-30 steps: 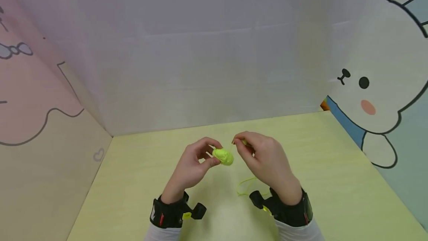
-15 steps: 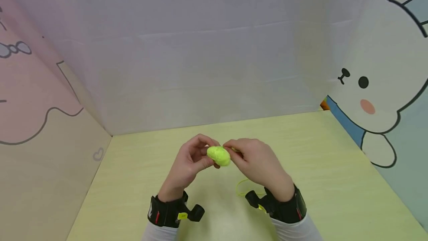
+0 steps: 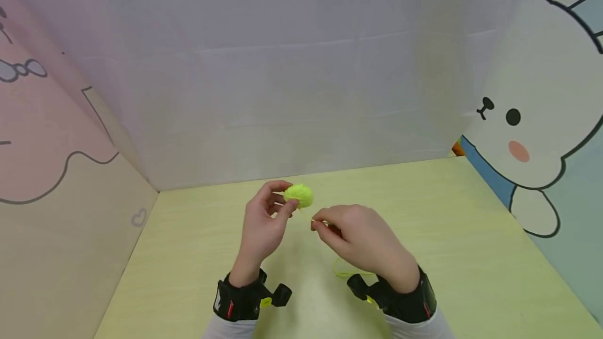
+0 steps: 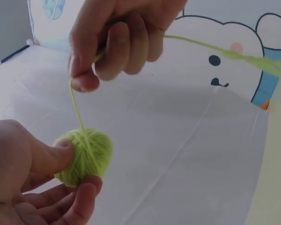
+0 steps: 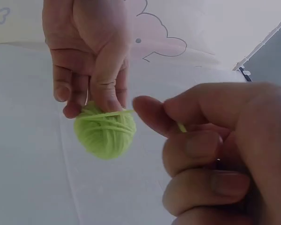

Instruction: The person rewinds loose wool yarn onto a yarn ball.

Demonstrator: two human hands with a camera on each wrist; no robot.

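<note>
A small ball of yellow-green yarn (image 3: 300, 195) is pinched between the thumb and fingers of my left hand (image 3: 265, 224), held above the table. My right hand (image 3: 365, 234), lower and to the right, pinches the strand (image 4: 76, 105) that runs off the ball between thumb and forefinger. In the left wrist view that short length looks taut, and more yarn (image 4: 210, 47) trails from behind the curled fingers. Across the ball (image 5: 105, 133) in the right wrist view lie several wound turns, with the strand leaving near the left thumb.
Loose yarn (image 3: 341, 272) lies in a loop on the pale yellow table (image 3: 471, 255), partly hidden by the right wrist camera (image 3: 358, 285). A whitish sheet (image 3: 301, 93) stands behind the table. Printed cartoon panels (image 3: 527, 135) flank it.
My left hand has moved the ball up and to the left. The right hand came in close to the ball, then ended lower and apart from it, still pinching the strand.
</note>
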